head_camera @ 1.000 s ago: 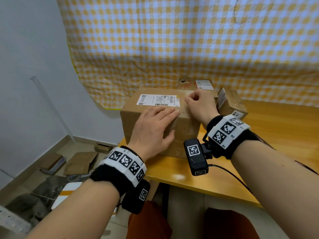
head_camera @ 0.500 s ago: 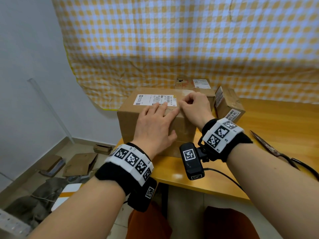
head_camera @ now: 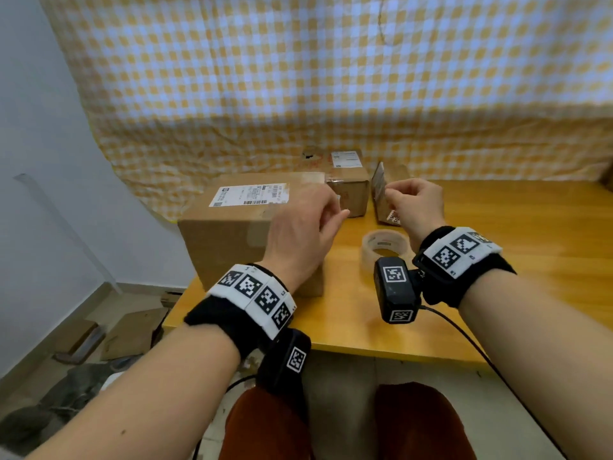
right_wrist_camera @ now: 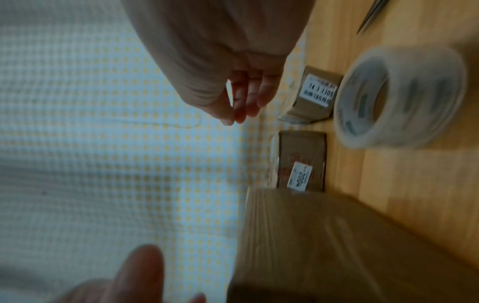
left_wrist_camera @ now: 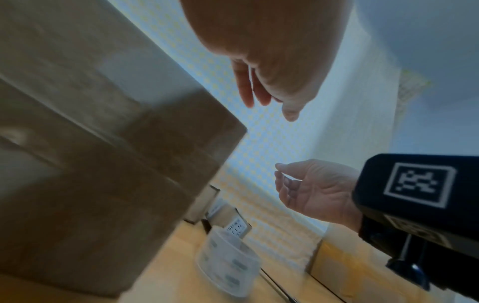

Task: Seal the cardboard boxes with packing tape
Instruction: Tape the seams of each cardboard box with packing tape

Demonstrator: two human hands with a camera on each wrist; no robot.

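Three cardboard boxes are counted on the bench: one large box at the left front, two small ones behind it, a small box by the curtain and a tilted small box to its right. One tape roll is seen, clear, lying flat on the bench just right of the large box. One scissor tip shows at the top edge of the right wrist view.

Large box: brown, flaps down, a white shipping label on top, glossy clear tape visible along the top near the right edge and down the near face.

Left hand is held above the right end of the large box, fingers loosely curled, nothing gripped; contact with the box cannot be told from the blur. Right hand is raised over the bench in front of the tilted box, above the tape roll, thumb and forefinger close together, other fingers curled. Whether a tape end is pinched there cannot be told.
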